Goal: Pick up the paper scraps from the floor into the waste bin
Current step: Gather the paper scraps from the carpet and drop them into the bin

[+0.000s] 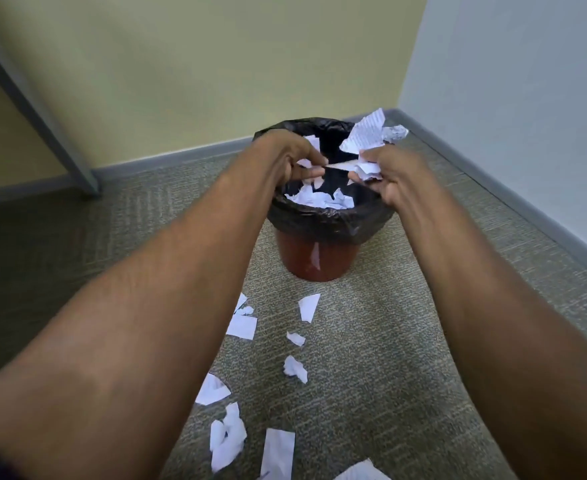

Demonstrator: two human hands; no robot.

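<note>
- Grey-green carpet floor [389, 341]: white torn paper scraps [242, 325] strewn near side of bin.
- Round red-brown plastic waste bin [316, 258], black bag liner [319, 221], white scrap pile [319, 199] inside.
- Right hand [392, 178] over bin mouth, fingers curled round crumpled paper wad [366, 135].
- Left hand [285, 154] pinches thin paper strip [340, 165]; long axis left-right, spanning both hands.

Scraps [366, 135] in right hand [394, 180] over bin [316, 259]

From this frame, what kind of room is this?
Likely an office or similar indoor room: commercial-style patterned carpet, grey baseboard along painted walls, a liner-fitted waste bin near the corner, and a grey furniture leg at left.
</note>
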